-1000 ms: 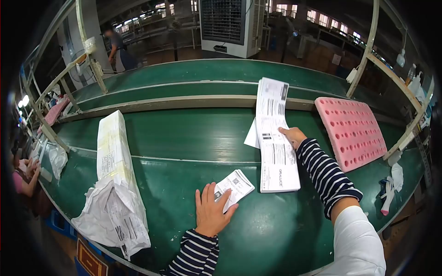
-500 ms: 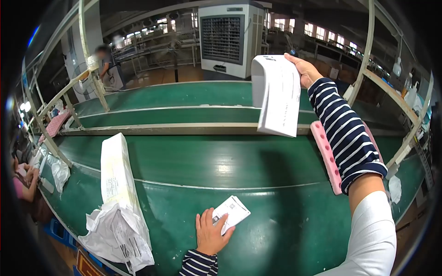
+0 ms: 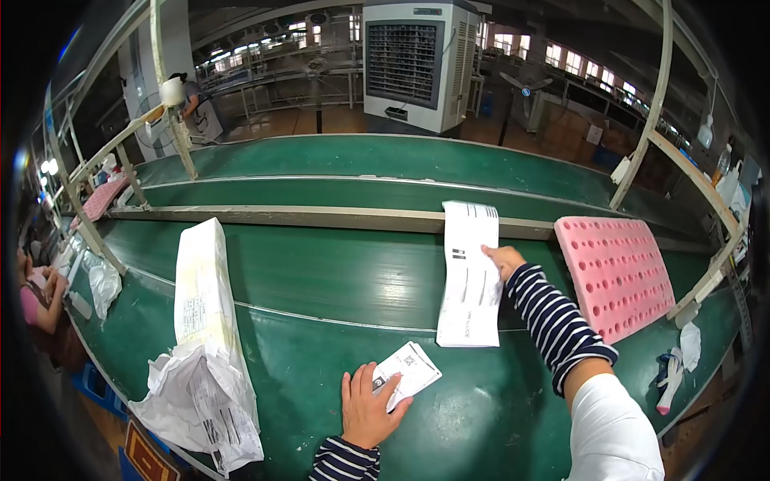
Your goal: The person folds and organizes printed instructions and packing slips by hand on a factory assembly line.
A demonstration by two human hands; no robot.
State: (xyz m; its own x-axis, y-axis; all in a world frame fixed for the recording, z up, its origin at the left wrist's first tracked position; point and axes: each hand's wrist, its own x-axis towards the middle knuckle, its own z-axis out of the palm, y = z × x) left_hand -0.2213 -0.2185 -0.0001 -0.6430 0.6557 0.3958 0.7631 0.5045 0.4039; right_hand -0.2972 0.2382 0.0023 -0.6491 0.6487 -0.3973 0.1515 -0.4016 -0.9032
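Observation:
My left hand (image 3: 370,409) lies on the green work surface with its fingers spread over a small stack of folded white leaflets (image 3: 411,370). Further forward, my right hand (image 3: 505,260) pinches the right edge of a long white printed paper stack (image 3: 472,280), thumb on top. That stack extends over the belt, its lower end near the leaflets but apart from them. To the left rests a long white paper-wrapped bundle (image 3: 202,280), its torn wrapper (image 3: 196,393) open at the near end with printed sheets inside.
A pink foam block with rows of holes (image 3: 616,276) lies at the right, near a glove (image 3: 670,381). A metal rail (image 3: 321,215) crosses behind the belt. Metal posts stand on both sides. Another person (image 3: 44,297) sits at far left; one more is in the background.
My right hand has come down and nearer with the long paper stack, which was raised above the rail. The pink block and glove now show more fully. My left hand has stayed on the leaflets.

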